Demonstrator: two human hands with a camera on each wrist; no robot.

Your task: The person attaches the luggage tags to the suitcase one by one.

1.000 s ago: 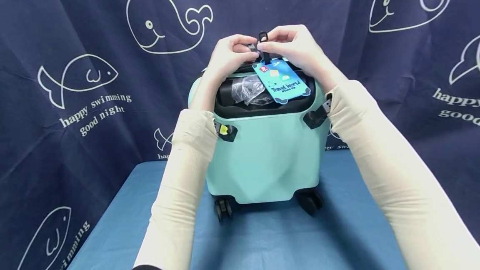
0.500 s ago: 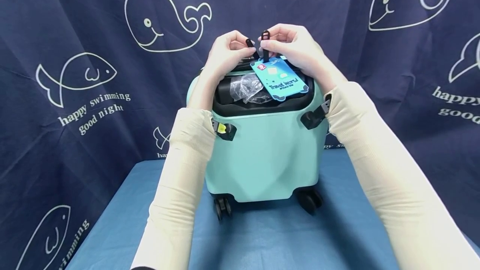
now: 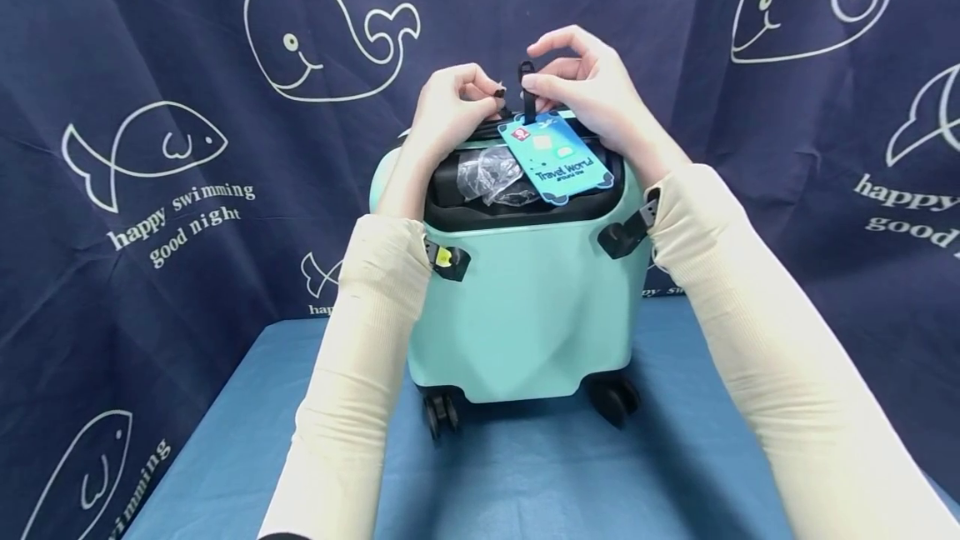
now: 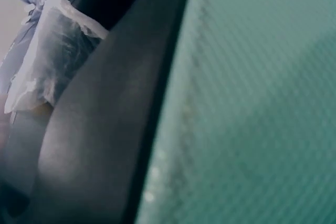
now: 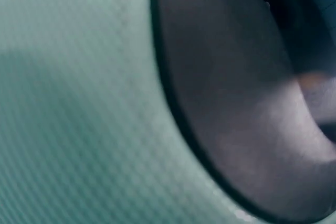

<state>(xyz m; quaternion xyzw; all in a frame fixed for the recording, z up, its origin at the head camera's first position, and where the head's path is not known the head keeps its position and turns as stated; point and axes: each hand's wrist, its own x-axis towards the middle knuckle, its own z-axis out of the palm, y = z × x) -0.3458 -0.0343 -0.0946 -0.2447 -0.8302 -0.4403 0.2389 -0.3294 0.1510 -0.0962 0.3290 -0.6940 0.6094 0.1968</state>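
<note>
A mint-green suitcase (image 3: 525, 298) stands upright on its wheels, with a black recessed top panel (image 3: 525, 217). A blue luggage tag (image 3: 566, 161) printed "Travel World" lies over that panel on a black strap (image 3: 529, 98). My right hand (image 3: 600, 94) holds this strap between thumb and fingers, its index finger raised away. Just to the left, my left hand (image 3: 453, 111) pinches a small black strap end (image 3: 500, 93) at the suitcase's top. Both wrist views show only the green shell (image 4: 252, 98) and dark panel (image 5: 226, 77) close up; the hands' grips are hidden there.
Clear plastic wrap (image 3: 491, 173) covers part of the black panel. The suitcase stands on a blue-covered table (image 3: 510, 473). Close behind hangs a navy curtain (image 3: 480, 7) with whale and fish drawings. Black wheels (image 3: 441, 415) show below the case.
The hands have moved apart slightly, and a separate black strap end now shows in the left fingers. The right index finger has lifted off the tag's strap.
</note>
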